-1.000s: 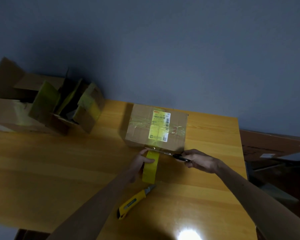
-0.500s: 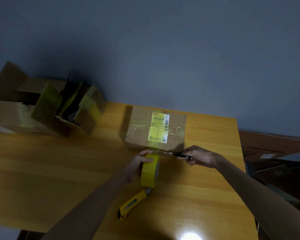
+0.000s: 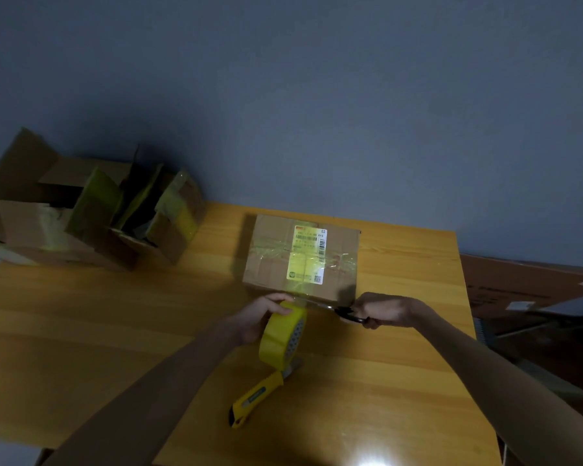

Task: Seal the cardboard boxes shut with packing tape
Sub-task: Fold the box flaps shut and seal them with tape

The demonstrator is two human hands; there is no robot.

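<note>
**Yellow tape roll (image 3: pixel 281 338) and scissors (image 3: pixel 345 314) at a closed cardboard box (image 3: pixel 270 264)**

The cardboard box sits toward the far side of a wooden table (image 3: pixel 115 314), with a yellow label (image 3: pixel 307 253) and clear tape across its top. Just in front of it, the left hand (image 3: pixel 254 319) grips the yellow tape roll on edge, fingers curled over its top. A strip runs from the roll to the box's near edge. The right hand (image 3: pixel 384 311) is clenched around the scissors, blades reaching that strip. A yellow utility knife (image 3: pixel 254 396) lies nearer the person. Open boxes (image 3: pixel 81 213) stand far left.
</note>
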